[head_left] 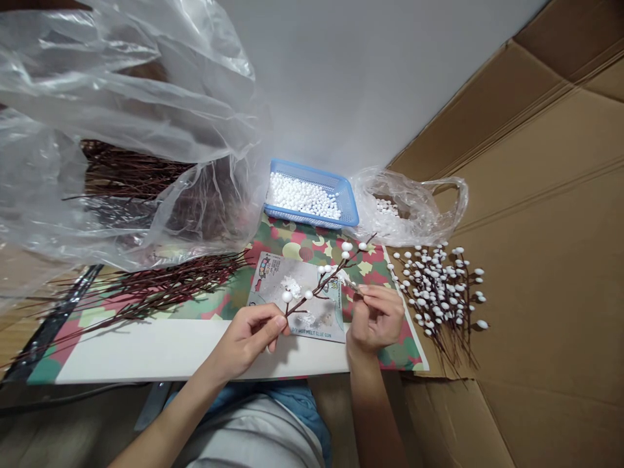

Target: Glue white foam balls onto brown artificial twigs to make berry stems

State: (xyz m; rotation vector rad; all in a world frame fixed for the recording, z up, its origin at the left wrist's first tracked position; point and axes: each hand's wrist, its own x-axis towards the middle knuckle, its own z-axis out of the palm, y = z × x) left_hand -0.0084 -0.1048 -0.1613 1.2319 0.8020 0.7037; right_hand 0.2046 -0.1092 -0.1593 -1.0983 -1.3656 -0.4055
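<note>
My left hand (258, 330) is closed round the lower end of a dark brown twig (322, 285), which slants up to the right. Several white berries (346, 247) sit along its branches. On the other side, my right hand (377, 317) pinches a small thin stick (357, 290); a white paste-like blob shows at its tip, close beside the twig. Its exact kind is hard to make out. Beneath both lies a grey card (263, 294) printed with "hot melt glue gun", bearing white clumps (291, 286).
A blue basket (312, 220) of white berries stands at the back, beside a clear plastic bag (414, 221). Bare brown twigs (180, 286) lie at left under a large plastic bag (205, 117). Finished-looking berry twigs (439, 292) lie at right by cardboard (546, 260).
</note>
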